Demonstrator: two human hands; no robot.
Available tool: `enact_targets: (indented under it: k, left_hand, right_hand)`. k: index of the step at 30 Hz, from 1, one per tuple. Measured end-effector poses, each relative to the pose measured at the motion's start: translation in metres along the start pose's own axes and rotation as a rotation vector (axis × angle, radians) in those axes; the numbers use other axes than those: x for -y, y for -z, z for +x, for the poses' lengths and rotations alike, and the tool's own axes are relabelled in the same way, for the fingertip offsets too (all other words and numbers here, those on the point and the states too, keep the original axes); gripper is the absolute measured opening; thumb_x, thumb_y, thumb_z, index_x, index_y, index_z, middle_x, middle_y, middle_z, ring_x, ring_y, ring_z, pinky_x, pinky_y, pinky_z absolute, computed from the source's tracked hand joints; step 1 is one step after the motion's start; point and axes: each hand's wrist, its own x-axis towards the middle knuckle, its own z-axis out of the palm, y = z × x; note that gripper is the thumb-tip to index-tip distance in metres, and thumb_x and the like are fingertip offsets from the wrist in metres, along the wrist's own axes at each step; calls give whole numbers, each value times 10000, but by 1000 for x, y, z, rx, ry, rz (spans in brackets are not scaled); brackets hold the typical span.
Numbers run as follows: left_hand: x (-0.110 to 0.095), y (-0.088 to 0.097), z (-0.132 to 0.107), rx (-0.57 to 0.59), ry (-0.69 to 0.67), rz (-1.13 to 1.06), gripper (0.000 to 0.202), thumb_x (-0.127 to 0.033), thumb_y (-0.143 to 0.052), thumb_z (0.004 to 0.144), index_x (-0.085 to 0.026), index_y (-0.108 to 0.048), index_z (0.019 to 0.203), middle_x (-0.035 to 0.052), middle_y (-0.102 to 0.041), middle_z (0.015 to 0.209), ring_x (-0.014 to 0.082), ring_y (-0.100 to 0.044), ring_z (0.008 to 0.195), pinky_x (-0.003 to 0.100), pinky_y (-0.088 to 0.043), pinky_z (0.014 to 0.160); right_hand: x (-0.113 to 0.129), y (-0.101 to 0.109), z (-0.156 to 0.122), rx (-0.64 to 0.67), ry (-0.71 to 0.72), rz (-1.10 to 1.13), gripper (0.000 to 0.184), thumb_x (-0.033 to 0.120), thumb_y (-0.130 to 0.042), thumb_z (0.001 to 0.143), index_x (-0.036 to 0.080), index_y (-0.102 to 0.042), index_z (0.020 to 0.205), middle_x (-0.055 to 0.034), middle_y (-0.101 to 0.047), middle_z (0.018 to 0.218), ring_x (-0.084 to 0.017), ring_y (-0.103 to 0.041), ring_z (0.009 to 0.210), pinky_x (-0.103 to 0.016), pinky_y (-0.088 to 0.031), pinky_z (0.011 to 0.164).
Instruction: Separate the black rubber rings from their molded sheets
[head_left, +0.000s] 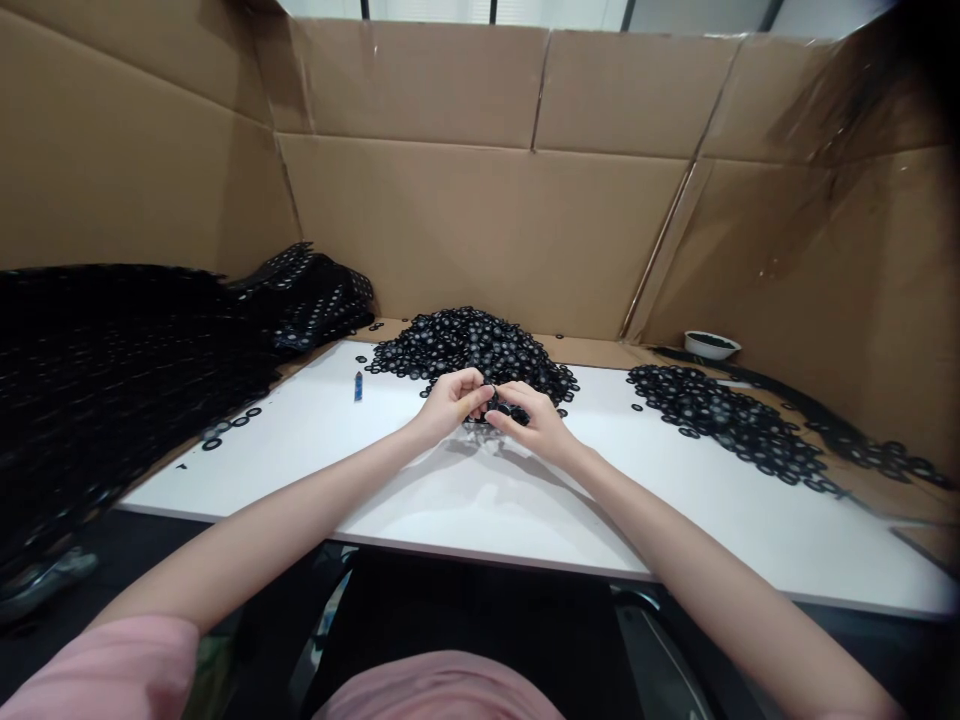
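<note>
Both hands meet in front of a heap of black rings (pixel 469 340) on the white tabletop (pixel 480 500). My left hand (pixel 452 400) is closed, thumb and fingers pinching a small black ring (pixel 492 397). From the other side my right hand (pixel 531 415) grips the same ring with thumb and fingertips. The fingers cover part of it, so its exact shape is hard to see. More black rings lie just behind and beneath the fingers.
A second spread of black rings (pixel 720 415) lies at right, near a white bowl (pixel 711 345). Black perforated sheets (pixel 135 370) pile up at left. A small blue-bladed tool (pixel 358 386) rests left of the heap. Cardboard walls (pixel 450 220) enclose the table.
</note>
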Motion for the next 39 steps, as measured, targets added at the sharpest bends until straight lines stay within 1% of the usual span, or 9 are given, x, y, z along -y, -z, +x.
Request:
enact_targets:
  k: [5,10,15,20,22,25,29,35,39]
  left_hand:
    - [-2,0,-1,-26,-14,26,440,-529,-684,700,-151,-467,639,-29,-494,537,82,-455,501,198,-360,496]
    - [-3,-3,-2,-33,-53,46,458,-536,-665,711,-161,-424,609,-37,-460,513,76,-411,481,190,-300,457]
    - [-3,-4,-2,-29,-64,59,465,-539,-662,716,-160,-414,608,-46,-429,507,70,-375,475,190,-276,452]
    - [-2,-6,-3,-17,-75,78,454,-537,-651,736,-154,-432,625,-36,-458,538,72,-389,497,191,-288,465]
    - [-2,-8,-4,-8,-87,83,428,-524,-636,758,-151,-457,647,-29,-475,569,75,-405,515,192,-304,478]
    - [-3,-10,-5,-11,-90,87,383,-488,-616,791,-152,-477,671,-24,-482,598,78,-420,532,193,-323,494]
    - [-6,-13,-7,-51,-75,114,359,-464,-618,795,-155,-486,670,-18,-497,607,88,-441,555,197,-342,516]
    - [-7,-16,-9,-87,-91,139,362,-448,-618,795,-151,-474,644,-31,-449,582,77,-390,539,197,-300,503]
    - [-5,-17,-8,-103,-60,107,364,-443,-634,781,-146,-477,640,-34,-433,575,73,-372,534,198,-278,492]
  right_hand:
    - [3,-2,1,-3,-40,65,375,484,-489,905,186,-640,1075,-93,-649,966,-219,-581,882,-363,-467,795]
    - [6,-3,2,-58,-153,168,368,467,-445,927,200,-694,895,-60,-679,872,-204,-595,807,-335,-449,747]
    - [8,-4,1,-70,-208,247,288,450,-575,852,195,-704,891,-45,-675,841,-202,-590,784,-316,-426,726]
    - [12,-5,2,-127,-290,332,365,500,-526,866,195,-698,763,-34,-678,789,-196,-593,772,-306,-430,748]
    - [13,-6,3,-146,-337,375,407,533,-520,856,184,-683,724,-34,-670,749,-194,-589,737,-301,-437,713]
    - [13,-8,3,-155,-400,456,471,582,-494,846,173,-642,666,-26,-627,672,-172,-549,655,-284,-424,635]
    - [12,-11,4,-198,-467,528,500,613,-505,818,174,-571,590,1,-506,568,-134,-432,568,-264,-368,567]
    - [13,-13,6,-245,-512,566,494,635,-545,763,175,-554,582,5,-466,589,-130,-381,593,-264,-353,599]
    - [15,-13,7,-258,-526,553,518,646,-523,763,178,-497,541,16,-388,557,-117,-310,563,-257,-297,548]
